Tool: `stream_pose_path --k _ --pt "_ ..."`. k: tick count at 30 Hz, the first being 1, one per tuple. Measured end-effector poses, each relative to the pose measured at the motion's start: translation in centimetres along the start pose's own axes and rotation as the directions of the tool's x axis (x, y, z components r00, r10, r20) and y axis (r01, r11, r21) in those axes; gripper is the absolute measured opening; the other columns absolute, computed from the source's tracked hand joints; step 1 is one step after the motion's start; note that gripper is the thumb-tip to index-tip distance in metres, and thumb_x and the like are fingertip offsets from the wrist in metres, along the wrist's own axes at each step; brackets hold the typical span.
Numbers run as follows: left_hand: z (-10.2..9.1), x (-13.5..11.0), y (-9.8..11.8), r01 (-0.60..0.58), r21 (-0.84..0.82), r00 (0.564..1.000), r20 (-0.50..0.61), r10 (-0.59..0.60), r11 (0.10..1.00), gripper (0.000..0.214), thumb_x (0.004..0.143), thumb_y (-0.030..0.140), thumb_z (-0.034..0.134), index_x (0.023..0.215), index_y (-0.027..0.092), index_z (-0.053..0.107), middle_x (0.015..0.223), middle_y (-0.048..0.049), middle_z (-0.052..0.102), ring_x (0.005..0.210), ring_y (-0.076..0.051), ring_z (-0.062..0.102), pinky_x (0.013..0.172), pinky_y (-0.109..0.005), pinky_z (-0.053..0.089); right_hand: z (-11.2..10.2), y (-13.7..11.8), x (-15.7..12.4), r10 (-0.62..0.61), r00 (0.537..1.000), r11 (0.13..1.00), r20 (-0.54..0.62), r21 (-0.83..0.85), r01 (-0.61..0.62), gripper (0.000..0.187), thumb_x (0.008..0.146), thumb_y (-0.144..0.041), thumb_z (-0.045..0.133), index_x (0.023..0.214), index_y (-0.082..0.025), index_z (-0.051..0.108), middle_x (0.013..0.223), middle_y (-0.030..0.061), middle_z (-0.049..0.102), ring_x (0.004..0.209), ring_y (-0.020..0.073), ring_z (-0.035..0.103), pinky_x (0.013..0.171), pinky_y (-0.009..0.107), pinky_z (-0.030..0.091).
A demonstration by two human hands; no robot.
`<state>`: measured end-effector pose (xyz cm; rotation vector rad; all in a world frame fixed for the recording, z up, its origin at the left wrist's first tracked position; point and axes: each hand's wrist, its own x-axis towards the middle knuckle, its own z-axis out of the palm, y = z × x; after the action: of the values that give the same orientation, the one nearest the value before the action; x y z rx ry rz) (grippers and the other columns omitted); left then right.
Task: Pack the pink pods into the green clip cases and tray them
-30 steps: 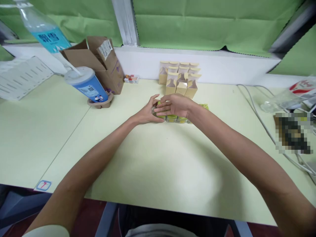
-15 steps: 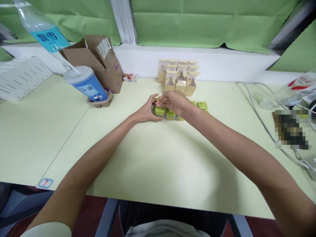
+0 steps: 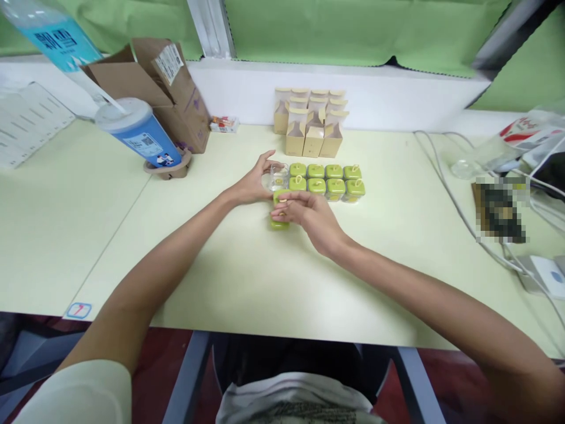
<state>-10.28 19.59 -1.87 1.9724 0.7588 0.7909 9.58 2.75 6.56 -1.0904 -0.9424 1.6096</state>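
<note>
My left hand (image 3: 251,184) curls its fingers and thumb around the left side of a clear square jar (image 3: 279,178) that stands lidless at the left end of the group. Just in front of it, my right hand (image 3: 311,219) has its fingertips on a green lid (image 3: 279,225). A second patch of green shows above those fingers, and whether it is a separate lid I cannot tell. To the right stand several small clear jars with green lids (image 3: 316,186) in two rows, each lid topped by a pale loop.
Behind the jars, several opened small cardboard boxes (image 3: 313,141) stand against the wall. A blue cup (image 3: 152,144), a bottle (image 3: 62,44) and a brown carton (image 3: 188,112) are at the left. Cables (image 3: 454,182) and another bottle (image 3: 494,147) lie at the right.
My right hand has come off the jars toward me with green under its fingers, uncovering the two rows. The left hand stays by the end jar, which now shows no lid.
</note>
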Motion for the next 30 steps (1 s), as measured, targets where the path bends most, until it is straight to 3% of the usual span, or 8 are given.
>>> stream_pose_path --k 6,9,10,12,14,18,24,30 --pt "0.1 -0.2 0.8 0.021 -0.001 1.0 -0.012 -0.021 1.0 0.151 0.056 0.059 0.105 0.173 0.028 0.016 0.161 -0.0204 0.053 0.158 -0.039 0.046 0.134 -0.06 0.031 -1.5 -1.1 -2.0 0.185 0.96 0.983 0.21 -0.027 -0.183 0.033 0.087 -0.012 0.071 0.12 -0.015 0.069 0.101 0.0086 0.081 0.093 0.0232 0.082 0.088 0.041 0.07" --pt "0.1 -0.4 1.2 0.049 0.003 0.999 -0.002 -0.049 0.999 0.152 0.057 0.057 0.105 0.174 0.028 0.012 0.164 -0.0214 0.05 0.161 -0.04 0.043 0.135 -0.061 0.028 -4.5 -1.1 -2.4 0.022 0.981 0.94 0.192 -0.337 0.045 0.041 0.094 -0.019 0.06 0.134 -0.018 0.069 0.1 0.0075 0.081 0.08 0.0221 0.079 0.07 0.038 0.066" --pt "0.1 -0.4 1.3 0.057 0.006 0.998 0.001 -0.057 0.998 0.152 0.057 0.057 0.105 0.174 0.028 0.011 0.164 -0.0218 0.05 0.161 -0.04 0.042 0.135 -0.061 0.028 -5.7 -0.8 -2.3 -0.084 0.979 0.833 0.184 -0.526 0.17 0.039 0.095 -0.017 0.055 0.129 -0.017 0.073 0.093 0.0065 0.079 0.071 0.0198 0.074 0.066 0.036 0.063" --pt "0.1 -0.5 1.4 0.066 0.011 0.998 0.002 -0.066 0.998 0.153 0.057 0.056 0.105 0.174 0.029 0.01 0.164 -0.0217 0.049 0.16 -0.041 0.044 0.135 -0.063 0.028 -7.6 0.4 -2.1 -0.231 0.927 0.442 0.295 -0.817 0.37 0.039 0.094 -0.012 0.051 0.12 -0.016 0.08 0.09 0.0072 0.076 0.069 0.0177 0.067 0.069 0.034 0.057" --pt "0.1 -0.5 1.5 0.068 0.017 0.998 0.005 -0.068 0.998 0.154 0.058 0.057 0.105 0.175 0.03 0.009 0.164 -0.021 0.05 0.159 -0.042 0.044 0.135 -0.064 0.028 -8.5 1.8 -1.7 -0.217 0.86 0.073 0.462 -0.871 0.486 0.047 0.097 -0.01 0.05 0.133 -0.017 0.079 0.101 0.0103 0.075 0.074 0.0183 0.065 0.067 0.032 0.051" --pt "0.0 -0.6 1.7 0.067 0.029 0.998 0.014 -0.068 0.997 0.154 0.059 0.057 0.105 0.175 0.03 0.008 0.164 -0.0216 0.05 0.159 -0.042 0.044 0.135 -0.064 0.027 -8.0 3.7 -1.2 -0.116 0.783 -0.294 0.611 -0.774 0.56 0.057 0.101 -0.008 0.049 0.154 -0.021 0.066 0.111 0.0124 0.07 0.082 0.0195 0.065 0.058 0.029 0.042" --pt "0.0 -0.6 1.8 0.074 0.023 0.997 0.011 -0.074 0.997 0.154 0.059 0.059 0.105 0.176 0.032 0.008 0.162 -0.0215 0.052 0.159 -0.042 0.045 0.134 -0.065 0.027 -10.1 3.8 -3.7 -0.128 0.679 -0.295 0.723 -0.682 0.669 0.045 0.105 -0.006 0.045 0.145 -0.009 0.063 0.102 0.0124 0.067 0.081 0.0215 0.065 0.063 0.035 0.057" --pt "-0.2 -0.5 0.9 0.05 -0.067 0.999 -0.004 -0.051 0.997 0.163 0.05 0.07 0.104 0.176 0.035 0.008 0.167 -0.0217 0.049 0.161 -0.041 0.043 0.134 -0.064 0.028 -14.5 1.5 -12.2 -0.115 0.615 -0.179 0.78 -0.625 0.76 0.047 0.105 -0.004 0.048 0.149 -0.017 0.061 0.101 0.0101 0.074 0.084 0.024 0.072 0.076 0.042 0.066"
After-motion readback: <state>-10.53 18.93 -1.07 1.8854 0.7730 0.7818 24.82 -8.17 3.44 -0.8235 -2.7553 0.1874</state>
